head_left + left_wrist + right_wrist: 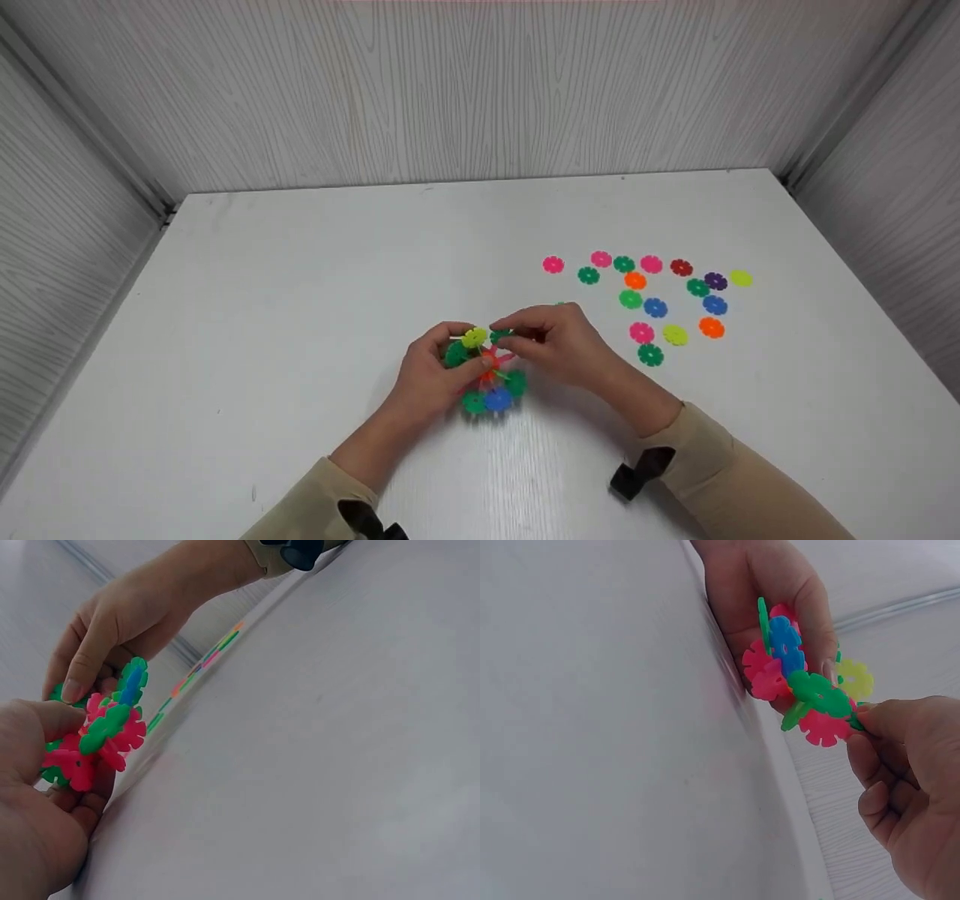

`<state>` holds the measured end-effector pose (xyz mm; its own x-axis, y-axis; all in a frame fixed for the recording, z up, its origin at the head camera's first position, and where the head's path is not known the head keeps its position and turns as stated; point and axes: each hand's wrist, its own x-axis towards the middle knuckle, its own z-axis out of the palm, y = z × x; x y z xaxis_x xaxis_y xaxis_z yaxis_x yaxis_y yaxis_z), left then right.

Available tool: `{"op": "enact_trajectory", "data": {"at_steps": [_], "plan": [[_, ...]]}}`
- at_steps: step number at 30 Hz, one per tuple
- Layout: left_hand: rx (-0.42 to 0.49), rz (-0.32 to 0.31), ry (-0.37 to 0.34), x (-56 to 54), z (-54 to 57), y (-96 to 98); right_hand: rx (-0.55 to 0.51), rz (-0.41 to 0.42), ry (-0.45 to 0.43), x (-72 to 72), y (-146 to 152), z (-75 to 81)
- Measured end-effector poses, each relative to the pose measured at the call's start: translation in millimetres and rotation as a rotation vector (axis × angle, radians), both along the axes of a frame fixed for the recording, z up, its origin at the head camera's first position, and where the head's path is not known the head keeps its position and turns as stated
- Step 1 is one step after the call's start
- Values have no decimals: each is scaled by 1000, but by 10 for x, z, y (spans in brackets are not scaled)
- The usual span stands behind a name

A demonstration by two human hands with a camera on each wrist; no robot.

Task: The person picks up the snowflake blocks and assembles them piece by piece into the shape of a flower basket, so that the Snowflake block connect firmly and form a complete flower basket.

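Observation:
My left hand (431, 371) grips a round cluster of slotted plastic flower discs, its thumb over the orange disc (489, 366) at the centre. Around that centre stand pink discs (825, 727), a yellow disc (474, 337), a blue disc (498, 399) and several green ones. On the cluster's upper right, my right hand (562, 345) pinches a dark green disc (500, 336) between thumb and forefinger, against the cluster. Whether that disc is slotted in cannot be told, since the fingertips cover part of it. Both hands are just above the white table.
Loose flower discs lie scattered on the white table (300, 300) to the right, among them a pink disc (553, 264), a purple disc (715, 281) and an orange disc (712, 328). Grained panels (465, 90) enclose the table at the back and sides.

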<state>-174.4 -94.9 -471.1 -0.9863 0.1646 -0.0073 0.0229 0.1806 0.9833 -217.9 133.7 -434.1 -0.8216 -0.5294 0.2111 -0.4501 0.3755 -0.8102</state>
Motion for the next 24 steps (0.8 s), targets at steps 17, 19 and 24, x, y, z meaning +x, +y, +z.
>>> {"op": "enact_trajectory", "data": {"at_steps": [17, 19, 24], "plan": [[79, -67, -28, 9, 26, -14, -56, 52, 9, -63, 71, -2], [95, -106, -32, 11, 26, -19, -57, 52, -3, -70, 76, -2], [81, -137, -10, 9, 12, -25, -58, 60, -16, -104, 106, 26]]}}
